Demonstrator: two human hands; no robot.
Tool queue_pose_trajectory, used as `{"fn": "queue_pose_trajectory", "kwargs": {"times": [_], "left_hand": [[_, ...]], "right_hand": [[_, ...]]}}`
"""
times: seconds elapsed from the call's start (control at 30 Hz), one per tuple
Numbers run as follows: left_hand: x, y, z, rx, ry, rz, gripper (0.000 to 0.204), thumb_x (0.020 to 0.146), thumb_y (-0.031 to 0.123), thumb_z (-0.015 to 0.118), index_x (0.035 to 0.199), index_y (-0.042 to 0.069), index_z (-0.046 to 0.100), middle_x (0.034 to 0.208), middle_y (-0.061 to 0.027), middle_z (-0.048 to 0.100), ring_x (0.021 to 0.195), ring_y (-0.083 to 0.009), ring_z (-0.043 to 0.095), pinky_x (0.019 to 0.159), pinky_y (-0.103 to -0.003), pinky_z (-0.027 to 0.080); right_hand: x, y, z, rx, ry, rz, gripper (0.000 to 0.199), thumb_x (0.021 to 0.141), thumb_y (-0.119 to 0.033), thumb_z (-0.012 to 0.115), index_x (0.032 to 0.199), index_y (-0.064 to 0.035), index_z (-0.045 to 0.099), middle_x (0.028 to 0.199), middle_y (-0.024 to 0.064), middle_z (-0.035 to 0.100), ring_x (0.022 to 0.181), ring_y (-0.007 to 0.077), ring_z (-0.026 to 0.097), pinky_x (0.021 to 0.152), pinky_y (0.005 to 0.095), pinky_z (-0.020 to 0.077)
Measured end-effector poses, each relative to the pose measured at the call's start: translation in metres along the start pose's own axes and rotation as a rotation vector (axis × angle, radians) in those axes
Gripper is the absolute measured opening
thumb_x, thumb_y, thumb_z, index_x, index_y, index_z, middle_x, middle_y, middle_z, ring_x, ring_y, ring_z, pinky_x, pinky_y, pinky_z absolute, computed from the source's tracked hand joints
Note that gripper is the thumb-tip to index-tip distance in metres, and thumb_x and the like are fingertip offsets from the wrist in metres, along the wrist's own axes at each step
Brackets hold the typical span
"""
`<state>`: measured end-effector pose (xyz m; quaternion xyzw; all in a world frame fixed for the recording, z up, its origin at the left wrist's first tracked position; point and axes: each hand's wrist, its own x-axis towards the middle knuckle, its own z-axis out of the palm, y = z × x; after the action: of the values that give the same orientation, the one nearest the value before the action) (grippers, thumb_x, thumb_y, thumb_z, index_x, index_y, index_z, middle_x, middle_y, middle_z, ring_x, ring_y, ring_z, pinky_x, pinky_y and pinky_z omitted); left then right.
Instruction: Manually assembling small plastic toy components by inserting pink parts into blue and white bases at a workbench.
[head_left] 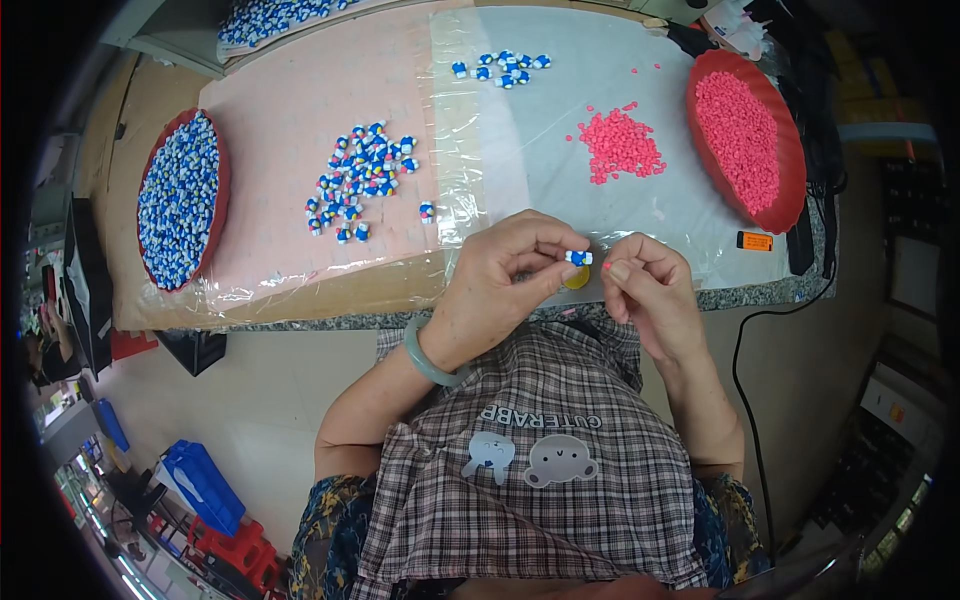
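Observation:
Between the thumb and forefinger of my left hand (512, 278) is a small blue-and-white figurine (578, 258). My right hand (648, 290) is beside it, its fingers pinched on a tiny pink piece (608, 266). The two hands are close but apart, above the table's near edge. A round yellow thing (577, 278) shows just below the figurine, partly covered by my left fingers. Beyond my right hand lies a loose heap of small pink pieces (622, 146). To the left, a scattered group of blue-and-white figurines (365, 170) rests on the pink sheet.
A red dish (222, 200) full of figurines stands at the far left; another red dish (789, 205) holds pink pieces at right. Several figurines (505, 70) lie at the back. A small orange-and-black object (755, 241) and a black cable (745, 340) are at the right edge.

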<state>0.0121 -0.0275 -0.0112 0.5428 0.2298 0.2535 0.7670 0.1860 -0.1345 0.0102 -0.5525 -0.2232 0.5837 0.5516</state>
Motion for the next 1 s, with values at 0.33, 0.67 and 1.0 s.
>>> {"fn": "queue_pose_trajectory", "kwargs": {"times": [0.33,0.67,1.0], "left_hand": [[-0.001,0.0,0.009,0.358,0.078,0.171,0.021,0.085,-0.008,0.067,0.105,-0.003,0.066,0.11,-0.0115,0.062,0.098,-0.0165,0.065,0.084,-0.028,0.058],[-0.001,-0.002,0.011,0.511,0.081,0.305,0.023,0.082,-0.008,0.068,0.103,-0.002,0.065,0.105,-0.0124,0.066,0.092,-0.0194,0.068,0.079,-0.029,0.059],[0.001,0.004,0.013,0.728,0.109,0.54,0.025,0.079,-0.01,0.067,0.101,0.001,0.067,0.1,-0.0127,0.066,0.089,-0.0253,0.068,0.072,-0.032,0.055]], "right_hand": [[0.003,0.008,0.007,-0.041,0.022,-0.048,0.007,0.095,-0.008,0.062,0.092,-0.0015,0.061,0.07,0.0012,0.06,0.054,0.0061,0.053,0.048,0.0196,0.0409],[0.003,0.01,0.007,-0.188,0.087,-0.053,0.006,0.093,-0.004,0.064,0.089,-0.0019,0.061,0.071,0.0012,0.061,0.055,0.0052,0.053,0.048,0.0193,0.0421],[0.004,0.008,0.011,-0.306,0.073,-0.182,0.008,0.092,-0.005,0.067,0.09,-0.0024,0.06,0.072,0.0009,0.061,0.057,0.0042,0.056,0.049,0.0178,0.0424]]}}
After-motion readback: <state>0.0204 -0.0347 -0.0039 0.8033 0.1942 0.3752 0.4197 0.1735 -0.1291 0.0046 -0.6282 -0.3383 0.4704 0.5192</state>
